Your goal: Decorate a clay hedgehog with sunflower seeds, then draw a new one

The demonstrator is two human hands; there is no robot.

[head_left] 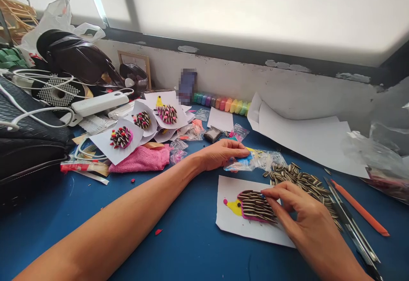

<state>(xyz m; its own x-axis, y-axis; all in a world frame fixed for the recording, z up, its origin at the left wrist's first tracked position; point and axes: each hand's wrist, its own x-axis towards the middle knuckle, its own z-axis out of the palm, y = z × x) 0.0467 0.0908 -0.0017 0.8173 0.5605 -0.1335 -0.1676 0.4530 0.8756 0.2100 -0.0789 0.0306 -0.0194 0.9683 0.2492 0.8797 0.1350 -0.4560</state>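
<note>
The card (230,223) lies on the blue table (191,247), slightly askew, and bears a hedgehog (255,206) with a yellow face, a pink nose, a black eye and a pink-edged body covered in rows of striped seeds. Over the card's right part, the right hand (306,217) has thumb and forefinger pinched together, a small blue bit (263,195) at their tips, against the upper edge of the hedgehog's back. Just beyond the card, the left hand (220,154) holds a clear packet (270,160) with blue clay (244,160) in it, the fingers closed on its near end. A heap of loose seeds (294,175) lies beyond and to the right of the card, partly behind the right hand. Farther right of the card are pens (348,221) and an orange stick (361,208). Well beyond the card, a row of coloured clay (223,104) stands along the wall, with a black packet (213,134) nearer. To the card's far left, more hedgehogs (121,137) with red bits among their seeds sit on white paper, beside a pink cloth (140,159). A red scrap (158,232) lies left of the card.
</note>
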